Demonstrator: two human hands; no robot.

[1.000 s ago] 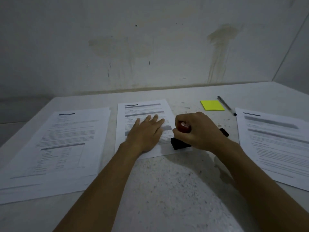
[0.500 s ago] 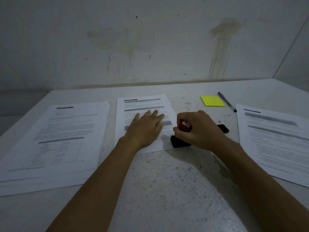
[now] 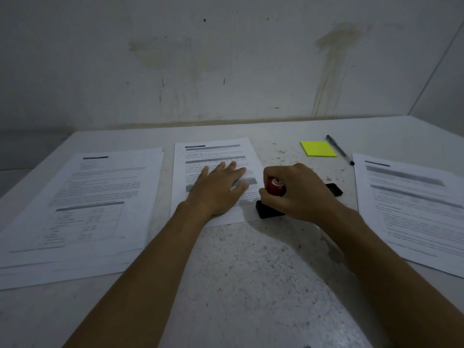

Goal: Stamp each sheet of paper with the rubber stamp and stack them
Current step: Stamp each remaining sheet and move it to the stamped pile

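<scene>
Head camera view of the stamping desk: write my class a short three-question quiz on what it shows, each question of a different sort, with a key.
1. True or false: the left hand lies flat with straight fingers on the middle sheet.
2. Multiple choice: what does the right hand grip? A) the pen B) the red-handled stamp C) the yellow sticky notes
3. Fill in: the stamp is held over a black ______ beside the middle sheet's right edge.

Key
1. True.
2. B; the pen and the sticky notes lie untouched further back on the table.
3. Ink pad, by its look; the right hand hides most of it.
</scene>
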